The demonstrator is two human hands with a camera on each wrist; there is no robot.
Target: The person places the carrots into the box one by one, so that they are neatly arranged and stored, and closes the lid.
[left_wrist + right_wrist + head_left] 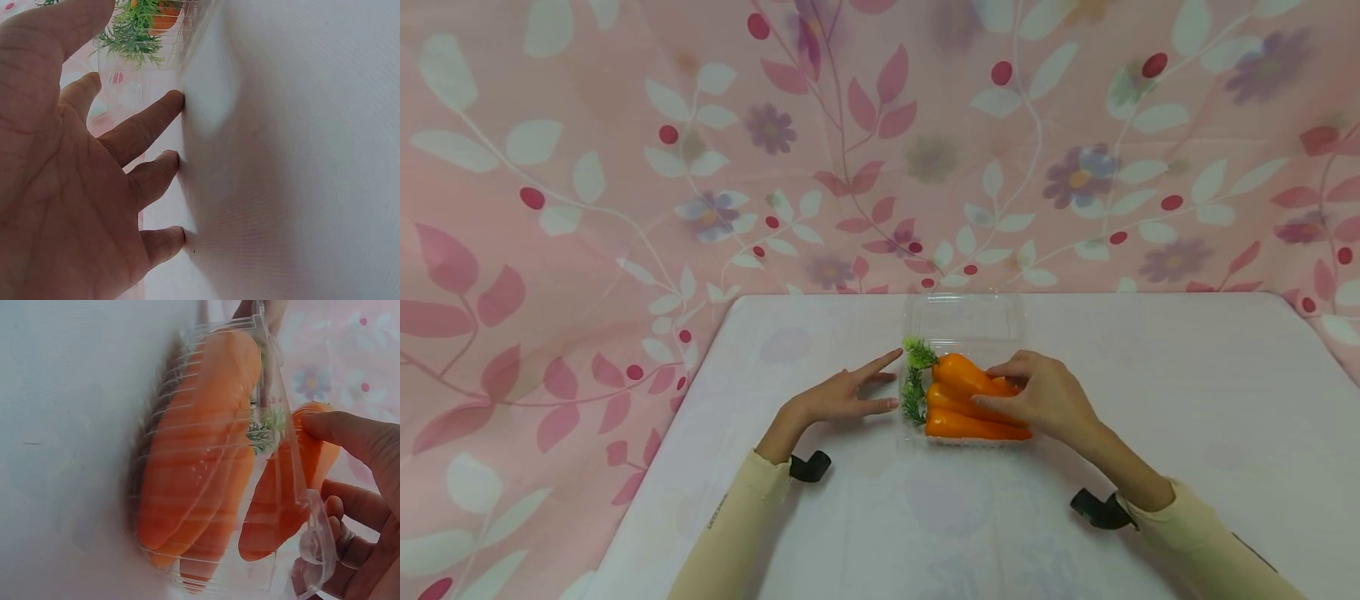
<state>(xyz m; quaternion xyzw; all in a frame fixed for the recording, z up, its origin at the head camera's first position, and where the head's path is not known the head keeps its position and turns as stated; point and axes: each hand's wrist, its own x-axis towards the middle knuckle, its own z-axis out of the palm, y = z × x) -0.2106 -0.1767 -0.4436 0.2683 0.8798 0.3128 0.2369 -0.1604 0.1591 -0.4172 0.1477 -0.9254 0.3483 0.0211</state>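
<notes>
Glossy orange carrots (pixel 970 423) with feathery green tops (pixel 913 396) lie side by side in a clear plastic box (pixel 187 447), tops toward the left. My right hand (pixel 1051 398) is over the box's right side. In the right wrist view it pinches one carrot (pixel 284 494) between thumb and fingers, raised apart from the carrots lower in the box. My left hand (pixel 842 396) is just left of the box, fingers spread and holding nothing. Its fingertips rest on the table in the left wrist view; whether any touch the box I cannot tell.
The box's transparent lid (pixel 966 317) is folded back toward the table's far edge. A pale, faintly patterned cloth covers the table (pixel 1172 383). Behind it hangs a pink floral cloth (pixel 880 150). Dark wrist camera mounts (pixel 1102 509) jut out from both sleeves.
</notes>
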